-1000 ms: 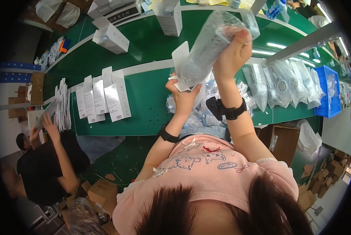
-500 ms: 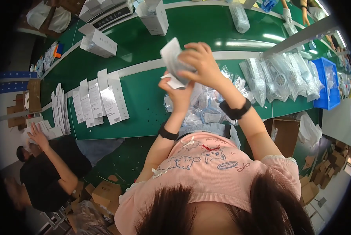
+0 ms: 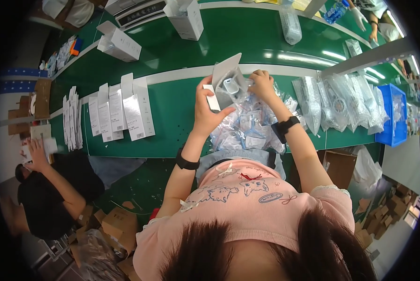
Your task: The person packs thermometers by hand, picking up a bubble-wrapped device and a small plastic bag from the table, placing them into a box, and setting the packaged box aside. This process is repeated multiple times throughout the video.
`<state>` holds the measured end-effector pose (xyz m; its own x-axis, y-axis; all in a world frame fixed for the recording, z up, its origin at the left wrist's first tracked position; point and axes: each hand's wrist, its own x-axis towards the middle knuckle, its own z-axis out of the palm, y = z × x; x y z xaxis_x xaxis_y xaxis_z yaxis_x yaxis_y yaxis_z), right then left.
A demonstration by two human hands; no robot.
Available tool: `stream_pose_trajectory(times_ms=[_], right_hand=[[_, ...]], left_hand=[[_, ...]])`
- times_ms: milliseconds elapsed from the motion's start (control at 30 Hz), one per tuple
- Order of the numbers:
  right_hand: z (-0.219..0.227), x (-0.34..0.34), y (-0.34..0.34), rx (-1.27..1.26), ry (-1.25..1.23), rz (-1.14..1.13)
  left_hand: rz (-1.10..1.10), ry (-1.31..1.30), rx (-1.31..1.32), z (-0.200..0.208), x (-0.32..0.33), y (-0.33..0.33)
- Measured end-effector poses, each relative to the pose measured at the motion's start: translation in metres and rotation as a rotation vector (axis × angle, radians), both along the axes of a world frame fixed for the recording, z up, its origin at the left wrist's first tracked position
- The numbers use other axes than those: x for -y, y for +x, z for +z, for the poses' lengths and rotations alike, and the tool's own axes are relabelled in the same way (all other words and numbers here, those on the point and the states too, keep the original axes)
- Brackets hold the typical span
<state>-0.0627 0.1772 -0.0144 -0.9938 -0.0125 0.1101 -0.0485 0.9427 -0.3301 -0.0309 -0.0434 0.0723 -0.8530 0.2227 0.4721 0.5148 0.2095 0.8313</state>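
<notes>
A white carton with its flaps open is gripped by my left hand, thumb and fingers around its near left side. Inside the carton sits a white-and-grey part in a clear plastic bag. My right hand is at the carton's right edge with its fingers curled in; what they pinch, if anything, is hidden. Just below both hands lies a heap of small clear bags with white and blue contents.
Flat white cartons lie overlapped at left, beside a stack. Two open cartons stand farther back. At right are bubble-wrapped packs and a blue crate. A co-worker's hand is at far left.
The carton has turned so its open top and the bagged part show. My left hand has moved up around its side; my right hand has shifted right and down to its right edge.
</notes>
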Motion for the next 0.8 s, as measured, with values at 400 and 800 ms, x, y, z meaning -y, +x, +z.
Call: stream_pose_trajectory(times_ms=[400, 800], right_hand=[[0.136, 0.002, 0.029, -0.406, -1.346, 0.102], [0.148, 0.045, 0.0, -0.354, -0.439, 0.896]], left_hand=[[0.172, -0.366, 0.164, 0.042, 0.001, -0.014], [0.117, 0.209, 0.576, 0.021, 0.025, -0.032]])
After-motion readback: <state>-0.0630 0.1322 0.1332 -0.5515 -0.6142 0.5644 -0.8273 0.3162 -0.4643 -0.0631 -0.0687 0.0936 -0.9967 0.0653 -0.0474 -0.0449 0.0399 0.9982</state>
